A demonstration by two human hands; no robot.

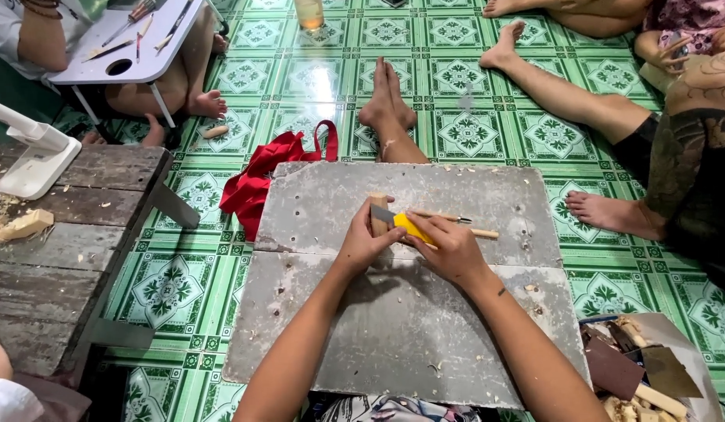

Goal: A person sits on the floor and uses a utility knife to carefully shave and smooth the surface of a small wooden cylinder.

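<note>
Risk, as judged: knife (404, 226) blade sits close to left-hand fingers (376, 234); slip off wood would nick them. Block (377, 212) could twist in grip.

Left hand (364, 244): fingers clenched round small wood block, frame centre, above grey board (394, 312).

Right hand (450, 248): fingers closed on yellow-handled knife, blade against block.

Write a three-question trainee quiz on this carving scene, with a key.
1. True or false: the left hand holds the small wooden block upright on the grey board.
2. What colour is the handle of the knife in the right hand? A) red B) yellow C) blue
3. Fill in: the red cloth bag lies on the ____ tiled floor.

Key: 1 true; 2 B; 3 green.
</note>
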